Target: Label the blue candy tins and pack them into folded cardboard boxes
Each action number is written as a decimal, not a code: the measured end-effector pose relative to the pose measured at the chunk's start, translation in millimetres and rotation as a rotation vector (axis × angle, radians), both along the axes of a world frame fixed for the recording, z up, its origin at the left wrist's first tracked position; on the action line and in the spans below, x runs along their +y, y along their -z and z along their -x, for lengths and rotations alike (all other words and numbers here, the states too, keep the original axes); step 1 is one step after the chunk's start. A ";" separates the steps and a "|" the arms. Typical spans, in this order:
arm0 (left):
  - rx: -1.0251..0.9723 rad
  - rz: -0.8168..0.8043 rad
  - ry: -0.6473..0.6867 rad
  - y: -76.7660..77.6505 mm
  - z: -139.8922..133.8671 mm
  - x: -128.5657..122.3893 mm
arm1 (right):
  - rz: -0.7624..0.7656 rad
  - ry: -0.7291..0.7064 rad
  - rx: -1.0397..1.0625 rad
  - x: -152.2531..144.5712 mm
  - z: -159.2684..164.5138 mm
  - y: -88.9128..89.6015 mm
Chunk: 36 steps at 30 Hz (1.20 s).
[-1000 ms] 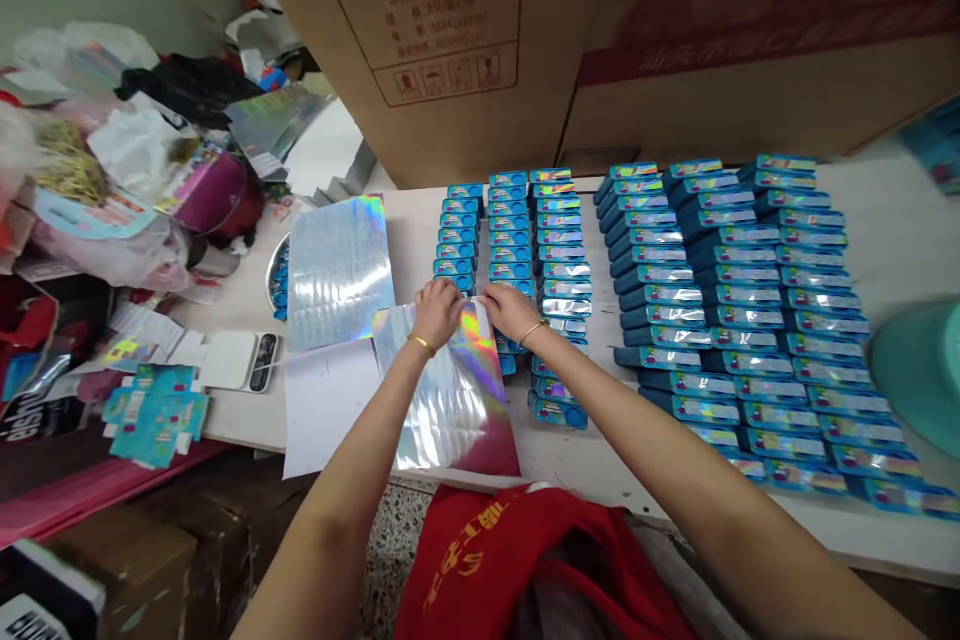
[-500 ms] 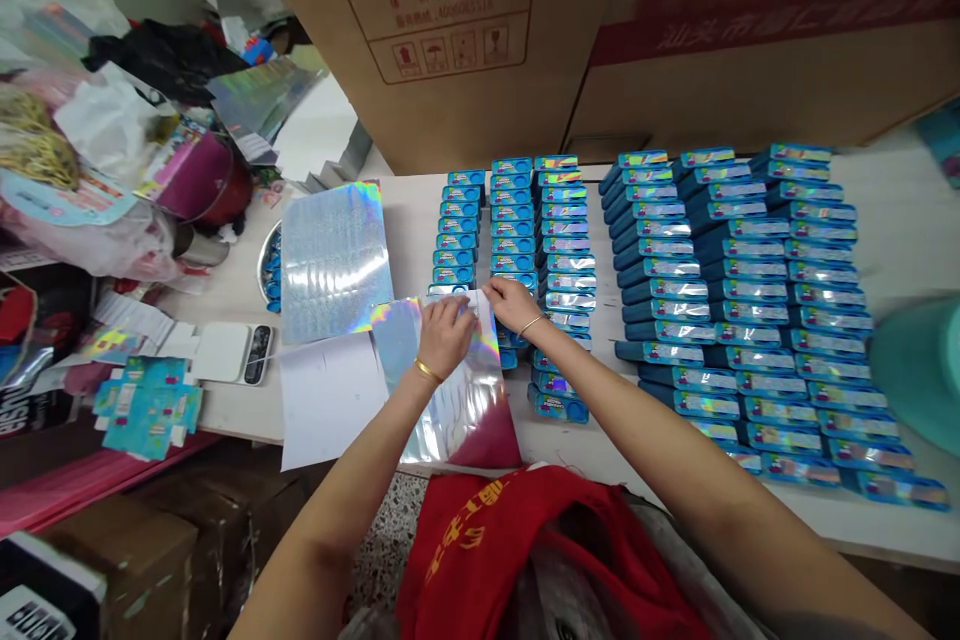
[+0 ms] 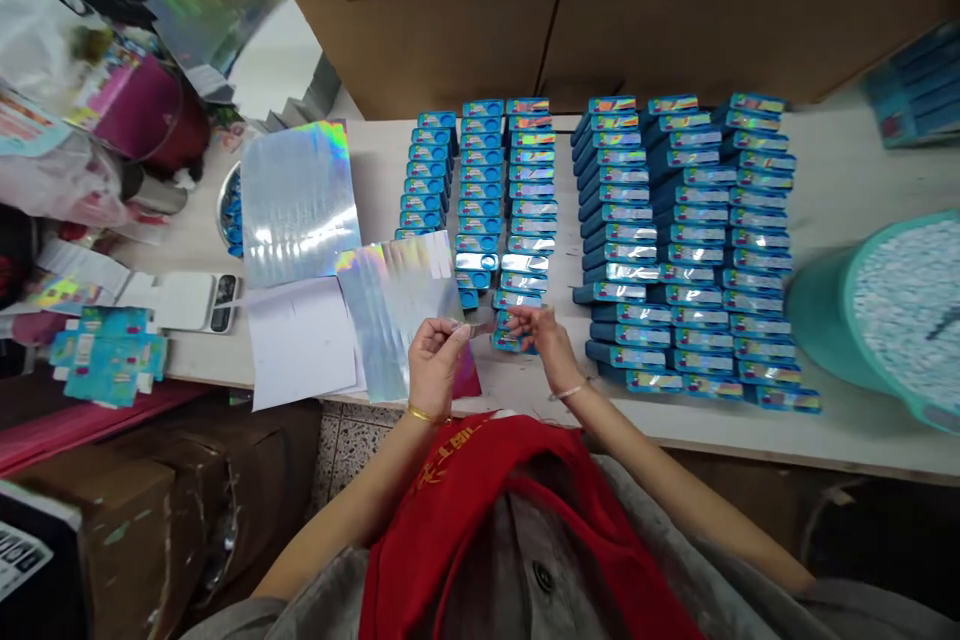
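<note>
Close to my chest, my left hand (image 3: 435, 360) is closed, its thumb and finger pinching a small shiny sticker strip (image 3: 480, 328). My right hand (image 3: 546, 345) is just to the right of the strip, fingers half bent and apart, with nothing visible in them. Under and beside my left hand lies a silvery holographic sticker sheet (image 3: 386, 310), with a dark red patch at its lower right corner. Small blue boxes (image 3: 480, 190) stand in rows beyond my hands; the nearest ones are partly behind my right fingers.
More blue boxes (image 3: 690, 250) fill the table's right half, beside a teal bucket (image 3: 817, 310) of pale bits. Another holographic sheet (image 3: 296, 205), white paper (image 3: 300, 340) and a white scale (image 3: 187, 302) lie left. A large carton (image 3: 442, 50) stands behind.
My hands have come off the sheet's top edge and moved nearer my body. The left now holds a small strip. The view has tipped down and shifted right, bringing the bucket in.
</note>
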<state>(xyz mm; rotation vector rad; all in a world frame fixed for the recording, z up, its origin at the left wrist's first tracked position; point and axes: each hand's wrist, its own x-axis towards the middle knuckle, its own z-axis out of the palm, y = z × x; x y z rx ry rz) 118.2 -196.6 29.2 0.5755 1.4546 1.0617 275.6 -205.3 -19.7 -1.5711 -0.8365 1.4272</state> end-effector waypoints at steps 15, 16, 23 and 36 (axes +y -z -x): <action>-0.005 0.093 0.038 29.6 -74.5 -52.1 | 0.153 0.127 -0.071 -73.2 -59.5 18.3; 0.005 0.091 0.047 29.1 -75.7 -51.5 | 0.166 0.086 -0.029 -74.0 -59.5 19.4; 0.208 -0.010 0.114 53.7 -72.1 -45.1 | 0.012 0.088 -0.044 -70.7 -49.8 23.5; 0.932 -0.131 0.330 87.2 -69.1 -30.6 | -0.030 0.039 -0.325 -59.3 -49.9 55.1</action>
